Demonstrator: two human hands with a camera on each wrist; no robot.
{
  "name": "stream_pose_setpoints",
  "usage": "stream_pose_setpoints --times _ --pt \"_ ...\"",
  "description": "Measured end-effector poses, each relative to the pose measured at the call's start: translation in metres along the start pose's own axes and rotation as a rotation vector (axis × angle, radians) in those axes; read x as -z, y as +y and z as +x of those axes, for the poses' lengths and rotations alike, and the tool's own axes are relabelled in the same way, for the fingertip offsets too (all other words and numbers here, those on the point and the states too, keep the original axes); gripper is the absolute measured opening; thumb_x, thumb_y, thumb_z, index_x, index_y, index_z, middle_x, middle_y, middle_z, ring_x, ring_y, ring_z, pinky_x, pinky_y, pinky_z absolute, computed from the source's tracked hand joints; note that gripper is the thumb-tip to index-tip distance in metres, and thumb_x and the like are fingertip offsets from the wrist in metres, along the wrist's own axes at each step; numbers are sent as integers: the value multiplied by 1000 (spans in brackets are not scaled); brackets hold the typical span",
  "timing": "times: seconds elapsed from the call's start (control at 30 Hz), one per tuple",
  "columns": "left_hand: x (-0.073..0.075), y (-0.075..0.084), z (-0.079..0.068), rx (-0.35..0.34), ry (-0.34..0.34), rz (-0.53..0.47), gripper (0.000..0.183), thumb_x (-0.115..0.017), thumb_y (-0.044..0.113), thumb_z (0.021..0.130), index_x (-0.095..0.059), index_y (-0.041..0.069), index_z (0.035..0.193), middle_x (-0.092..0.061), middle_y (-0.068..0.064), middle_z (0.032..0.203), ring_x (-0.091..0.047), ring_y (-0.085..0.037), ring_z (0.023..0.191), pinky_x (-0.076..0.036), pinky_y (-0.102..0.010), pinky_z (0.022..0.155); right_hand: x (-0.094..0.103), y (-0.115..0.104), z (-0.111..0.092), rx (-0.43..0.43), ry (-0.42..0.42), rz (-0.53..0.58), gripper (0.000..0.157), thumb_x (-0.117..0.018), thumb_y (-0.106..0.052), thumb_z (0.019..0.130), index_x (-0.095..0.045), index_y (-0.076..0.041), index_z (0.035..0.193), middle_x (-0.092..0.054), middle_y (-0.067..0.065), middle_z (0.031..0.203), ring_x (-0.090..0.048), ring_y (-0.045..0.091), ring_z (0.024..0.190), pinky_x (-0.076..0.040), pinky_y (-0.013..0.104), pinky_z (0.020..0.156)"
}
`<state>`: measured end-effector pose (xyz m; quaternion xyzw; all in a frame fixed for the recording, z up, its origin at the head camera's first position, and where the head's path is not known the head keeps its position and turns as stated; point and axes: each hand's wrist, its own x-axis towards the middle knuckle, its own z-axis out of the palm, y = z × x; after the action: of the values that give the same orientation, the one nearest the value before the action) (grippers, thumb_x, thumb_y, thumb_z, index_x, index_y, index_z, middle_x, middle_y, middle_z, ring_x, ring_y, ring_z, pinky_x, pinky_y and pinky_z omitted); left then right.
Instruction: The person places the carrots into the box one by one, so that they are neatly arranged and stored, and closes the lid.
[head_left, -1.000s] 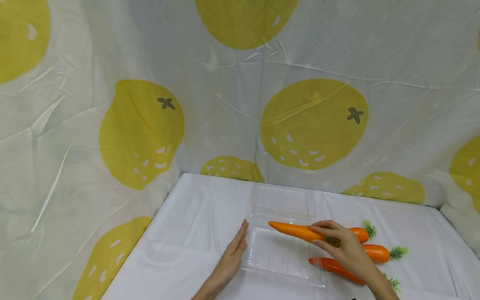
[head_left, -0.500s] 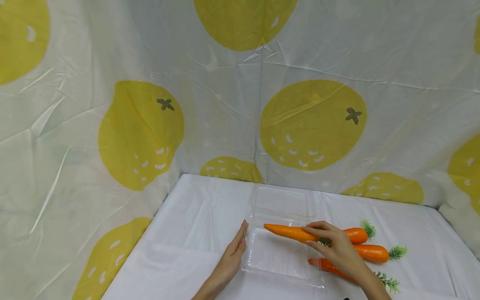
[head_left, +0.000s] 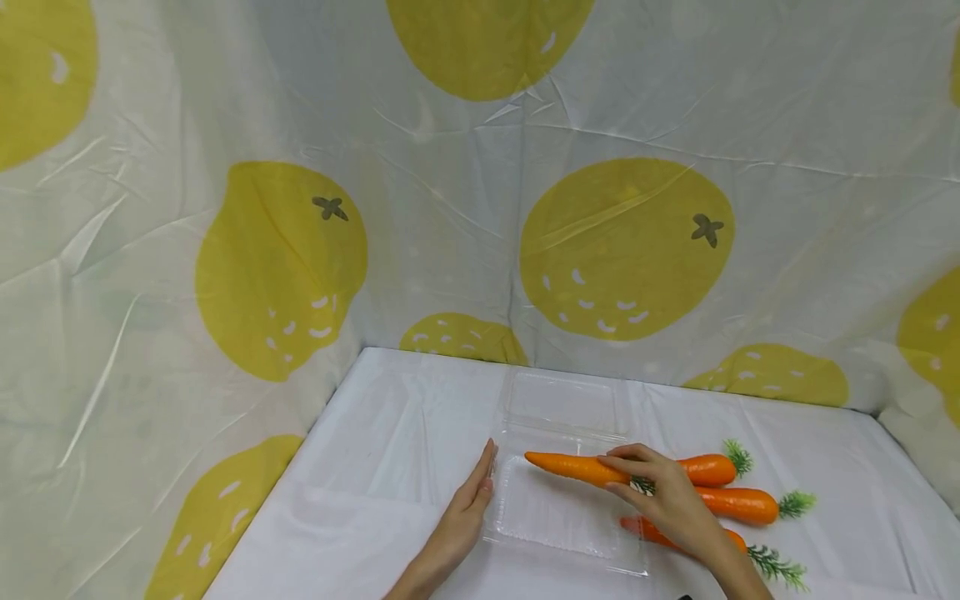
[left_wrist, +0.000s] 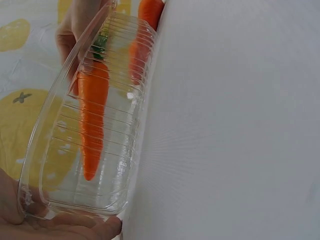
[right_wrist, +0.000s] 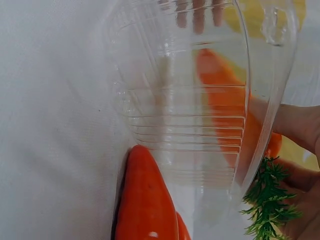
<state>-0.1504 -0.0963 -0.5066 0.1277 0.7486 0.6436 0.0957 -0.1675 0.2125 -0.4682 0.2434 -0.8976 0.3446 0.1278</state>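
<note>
In the head view my right hand (head_left: 671, 500) pinches an orange carrot (head_left: 570, 468) near its leafy end. The tip points left, and the carrot is over the bottom half of a clear plastic clamshell box (head_left: 555, 512). Against the box's left side rests my left hand (head_left: 459, 521), fingers straight. Through the clear wall in the left wrist view, the held carrot (left_wrist: 92, 125) appears lengthwise, within the outline of the box. The right wrist view shows its green leaves (right_wrist: 270, 200) beside the rim, below the right hand's fingers.
The box's hinged lid (head_left: 562, 402) lies folded back toward the lemon-print curtain (head_left: 450, 250). Right of the box, three more carrots lie on the white cloth: a far one (head_left: 711, 470), a middle one (head_left: 746, 506) and a near one (head_left: 660, 533), its tip overlapping the box edge.
My right hand has moved left with the carrot, further over the box, and slightly lower. The left hand has stayed against the box's side.
</note>
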Motion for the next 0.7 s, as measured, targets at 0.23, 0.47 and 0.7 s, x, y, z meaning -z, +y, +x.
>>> stream_pose_setpoints --times 0.23,0.47,0.7 --pt "0 -1 0 1 -9 -3 58 -30 18 115 -8 13 168 -8 -12 175 -6 -34 162 -9 -37 131 -4 1 1 -25 -36 -50 35 -83 -18 87 -78 -20 122 -72 -6 118 -70 16 104 -63 30 85" --pt "0 -1 1 -2 -11 -2 58 -29 18 115 -7 14 168 -8 -12 175 -6 -35 162 -5 -53 126 -6 -2 3 -39 -59 -124 35 -84 -18 86 -79 -22 120 -72 -5 119 -71 18 103 -63 35 85" --pt "0 0 1 -4 -8 1 58 -30 17 115 -8 16 168 -9 -12 175 -7 -35 162 -6 -53 126 -9 -3 4 -17 -52 -133 35 -85 -13 84 -80 -19 118 -72 -3 117 -71 16 101 -64 36 85"
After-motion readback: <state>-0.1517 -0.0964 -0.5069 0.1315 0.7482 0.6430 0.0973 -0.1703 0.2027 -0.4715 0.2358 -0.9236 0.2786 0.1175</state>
